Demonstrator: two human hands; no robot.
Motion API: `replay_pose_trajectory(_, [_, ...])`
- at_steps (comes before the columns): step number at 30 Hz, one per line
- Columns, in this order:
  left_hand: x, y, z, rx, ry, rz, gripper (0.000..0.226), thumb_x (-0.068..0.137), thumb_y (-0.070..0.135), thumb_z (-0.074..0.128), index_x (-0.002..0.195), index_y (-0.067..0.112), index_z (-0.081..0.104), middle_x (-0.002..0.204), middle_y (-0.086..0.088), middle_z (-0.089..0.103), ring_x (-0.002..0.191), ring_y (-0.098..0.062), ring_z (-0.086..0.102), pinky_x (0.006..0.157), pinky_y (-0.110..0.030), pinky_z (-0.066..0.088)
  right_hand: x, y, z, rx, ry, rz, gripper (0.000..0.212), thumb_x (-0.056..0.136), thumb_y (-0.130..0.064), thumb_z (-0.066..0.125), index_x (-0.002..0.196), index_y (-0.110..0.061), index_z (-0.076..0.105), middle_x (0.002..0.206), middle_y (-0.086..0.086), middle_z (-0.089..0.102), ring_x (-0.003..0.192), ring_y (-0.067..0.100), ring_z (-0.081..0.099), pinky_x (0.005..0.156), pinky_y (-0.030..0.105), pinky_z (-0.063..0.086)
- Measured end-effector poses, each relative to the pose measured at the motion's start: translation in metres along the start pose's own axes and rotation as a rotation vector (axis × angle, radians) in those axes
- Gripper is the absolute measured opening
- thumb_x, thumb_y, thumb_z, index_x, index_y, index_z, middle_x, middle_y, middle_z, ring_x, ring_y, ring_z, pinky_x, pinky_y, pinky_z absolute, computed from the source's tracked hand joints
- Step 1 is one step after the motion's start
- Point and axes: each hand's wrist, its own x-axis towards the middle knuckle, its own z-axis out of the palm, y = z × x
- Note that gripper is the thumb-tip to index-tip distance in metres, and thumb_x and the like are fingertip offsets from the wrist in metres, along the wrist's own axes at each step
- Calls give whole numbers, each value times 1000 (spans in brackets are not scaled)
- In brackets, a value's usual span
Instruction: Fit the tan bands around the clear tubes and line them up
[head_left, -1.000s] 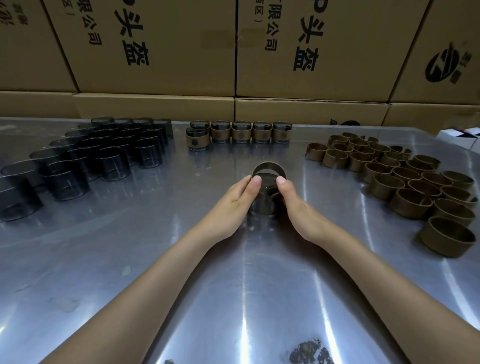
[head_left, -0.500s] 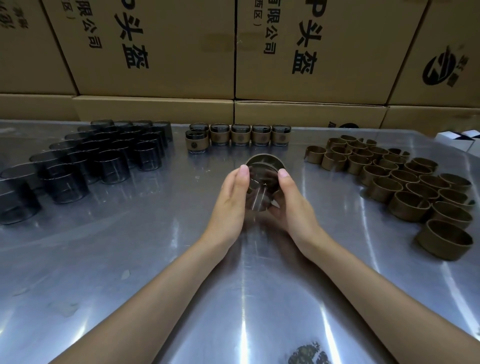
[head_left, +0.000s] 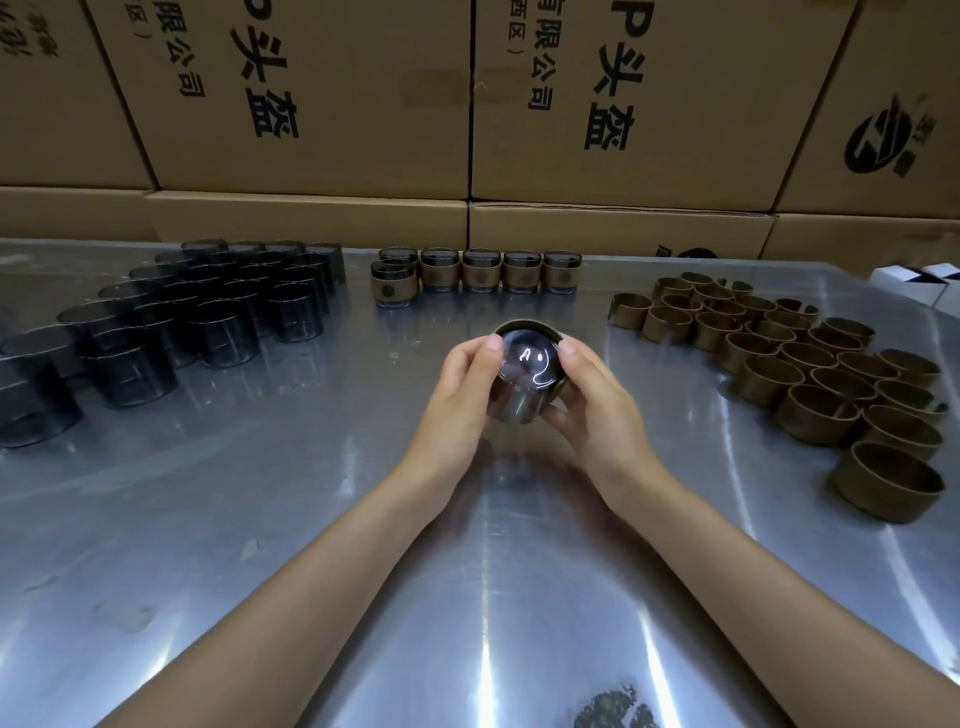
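Brushed steel table (head_left: 311, 519) fills the head view, glare streaks running toward the camera. At centre, above the tabletop, both hands hold one clear tube (head_left: 524, 374), tipped so a round end faces the camera. A tan band (head_left: 527, 328) shows as a thin rim around its far end. Left hand (head_left: 462, 400) curls round the tube's left side, thumb on top; right hand (head_left: 592, 405) wraps the right side, thumb near the rim.

Far left: block of bare clear tubes (head_left: 208, 317), upright, packed close. Far centre: finished banded tubes (head_left: 478, 270), five in a row, a sixth just in front at the left end. Right: loose tan bands (head_left: 810, 374) standing on edge, crowded together. Behind the table, stacked cardboard cartons (head_left: 337, 104) with black print.
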Motion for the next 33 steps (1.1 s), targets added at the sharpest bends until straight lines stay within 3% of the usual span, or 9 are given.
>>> replay_pose_trajectory(3, [0, 6, -6, 6, -139, -128, 32, 94, 52, 48, 108, 27, 62, 107, 2, 72, 97, -12, 70, 74, -21, 52, 4, -1, -5, 43, 8, 11, 32, 101, -21, 43, 128, -13, 58, 128, 8, 63, 120, 18, 58, 93, 30, 48])
replay_pose_trajectory(5, [-1, 9, -11, 20, -210, -193, 38, 89, 55, 49, 109, 26, 64, 99, 5, 74, 85, -8, 71, 74, -23, 52, 5, -2, -9, 87, -4, 50, 35, 99, -20, 46, 132, -10, 55, 130, 9, 62, 121, 19, 58, 96, 31, 46])
replay_pose_trajectory(8, [-1, 11, -16, -39, -245, -207, 33, 88, 48, 52, 110, 26, 64, 99, 2, 73, 81, -8, 70, 78, -24, 54, 5, -7, -13, 200, -107, 180, 37, 85, -26, 57, 118, -11, 61, 116, 7, 68, 107, 19, 63, 91, 31, 49])
replay_pose_trajectory(14, [-2, 15, -23, -174, -294, -211, 36, 82, 42, 59, 109, 21, 67, 106, -8, 73, 89, -14, 71, 77, -24, 56, 7, -14, -27, 142, -342, 414, 52, 71, -48, 67, 114, -20, 66, 110, 2, 72, 99, 13, 69, 83, 28, 49])
replay_pose_trajectory(17, [-4, 16, -26, -215, -364, -236, 36, 83, 46, 66, 108, 21, 71, 113, -11, 71, 96, -17, 70, 79, -25, 56, 5, -16, -32, 227, -447, 402, 50, 61, -47, 82, 105, -24, 75, 110, 4, 72, 104, 14, 67, 82, 25, 53])
replay_pose_trajectory(20, [-5, 16, -27, -254, -476, -231, 53, 61, 53, 84, 103, 22, 77, 110, -9, 72, 98, -16, 70, 82, -25, 55, 2, -15, -33, 307, -511, 376, 61, 51, -48, 91, 103, -20, 77, 110, 6, 72, 105, 16, 67, 86, 25, 54])
replay_pose_trajectory(25, [-7, 17, -25, -328, -575, -183, 55, 56, 53, 86, 99, 21, 78, 106, -4, 74, 99, -12, 70, 86, -23, 55, -1, -17, -30, 370, -512, 323, 71, 44, -46, 94, 102, -10, 75, 109, 11, 72, 102, 20, 69, 83, 27, 56])
replay_pose_trajectory(30, [-6, 22, -29, -349, -507, -208, 70, 54, 57, 86, 107, 14, 75, 116, -12, 69, 105, -20, 67, 90, -30, 56, -3, -18, -27, 304, -494, 293, 70, 49, -53, 90, 106, -15, 75, 114, 10, 71, 108, 21, 67, 89, 30, 54])
replay_pose_trajectory(33, [-4, 23, -24, -192, -340, -237, 82, 72, 78, 48, 104, 8, 72, 113, -23, 66, 104, -33, 63, 95, -46, 49, -5, -17, -17, 180, -319, 299, 76, 64, -70, 68, 107, -7, 68, 114, 20, 66, 110, 32, 64, 96, 45, 50])
